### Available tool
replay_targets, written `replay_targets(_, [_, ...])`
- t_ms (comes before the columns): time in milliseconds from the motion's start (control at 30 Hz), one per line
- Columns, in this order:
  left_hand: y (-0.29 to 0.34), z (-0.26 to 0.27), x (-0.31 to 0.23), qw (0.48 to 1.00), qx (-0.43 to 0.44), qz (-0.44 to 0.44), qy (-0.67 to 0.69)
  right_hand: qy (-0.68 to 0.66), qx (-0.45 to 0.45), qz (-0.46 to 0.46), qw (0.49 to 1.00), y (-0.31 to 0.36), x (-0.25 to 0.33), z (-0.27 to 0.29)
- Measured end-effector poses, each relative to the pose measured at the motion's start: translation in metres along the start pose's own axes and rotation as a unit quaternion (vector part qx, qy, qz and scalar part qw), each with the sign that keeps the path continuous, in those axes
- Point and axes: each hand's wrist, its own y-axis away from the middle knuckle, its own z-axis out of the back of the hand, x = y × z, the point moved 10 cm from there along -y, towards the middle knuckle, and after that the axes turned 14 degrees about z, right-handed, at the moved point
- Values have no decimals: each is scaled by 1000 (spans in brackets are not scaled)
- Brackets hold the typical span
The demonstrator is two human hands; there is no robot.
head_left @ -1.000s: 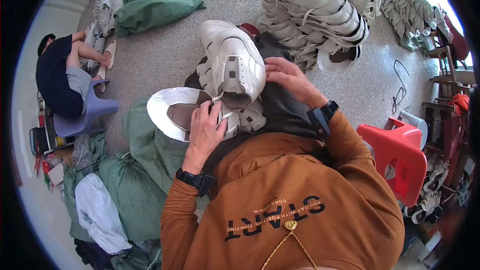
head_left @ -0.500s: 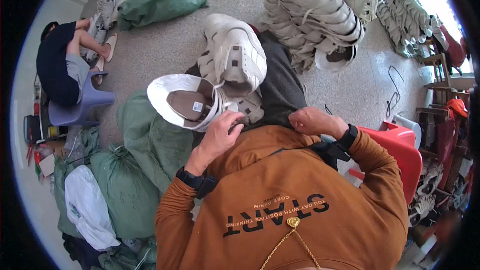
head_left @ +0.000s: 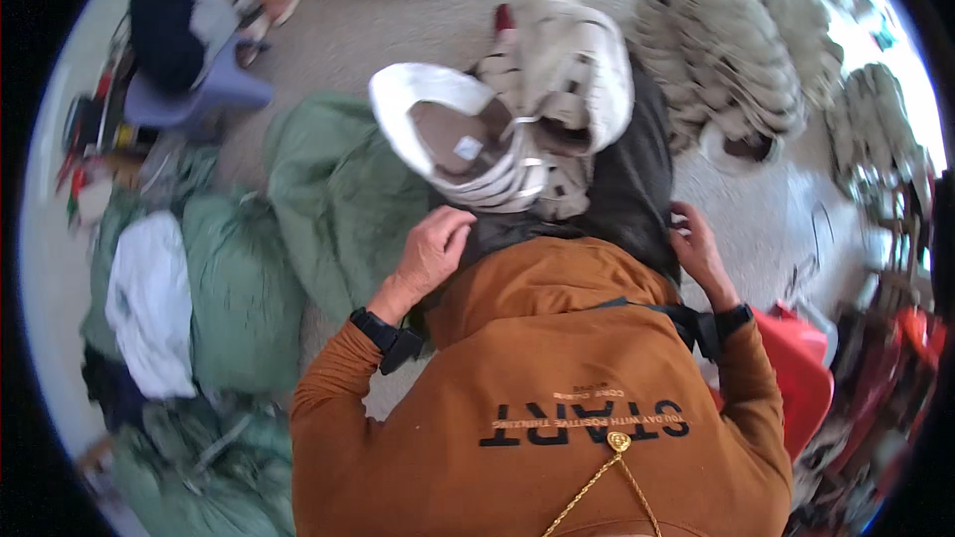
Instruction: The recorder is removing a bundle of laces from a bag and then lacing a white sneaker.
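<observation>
On my lap lies a bunch of white and grey shoe uppers (head_left: 582, 60), joined by white laces. The nearest white shoe upper (head_left: 398, 104) tips to the left, showing its brown insole and a small white label. My left hand (head_left: 436, 247) is beside my left thigh, just below that upper, with its fingers curled together and nothing seen in them. Against the outer side of my right thigh is my right hand (head_left: 701, 251), loosely bent, thumb and forefinger apart. Neither hand touches the shoe uppers. Dark trousers (head_left: 652, 159) cover my legs.
Green sacks (head_left: 239, 298) and a white bag (head_left: 151, 298) lie at the left. A person (head_left: 179, 15) sits on a purple stool (head_left: 204, 99) at the far left. Piles of nested shoe uppers (head_left: 721, 50) stand at the far right. A red stool (head_left: 796, 368) is by my right side.
The view has shifted. My left hand has drawn back from the shoe uppers, and my right hand has moved outward to the side of my right thigh.
</observation>
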Motion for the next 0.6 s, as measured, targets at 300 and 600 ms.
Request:
replay_targets(300, [136, 42, 223, 927, -146, 327, -112, 164, -76, 248, 952, -93, 112, -4])
replay_targets(600, [155, 70, 222, 874, -299, 348, -158, 144, -84, 321, 932, -112, 149, -26])
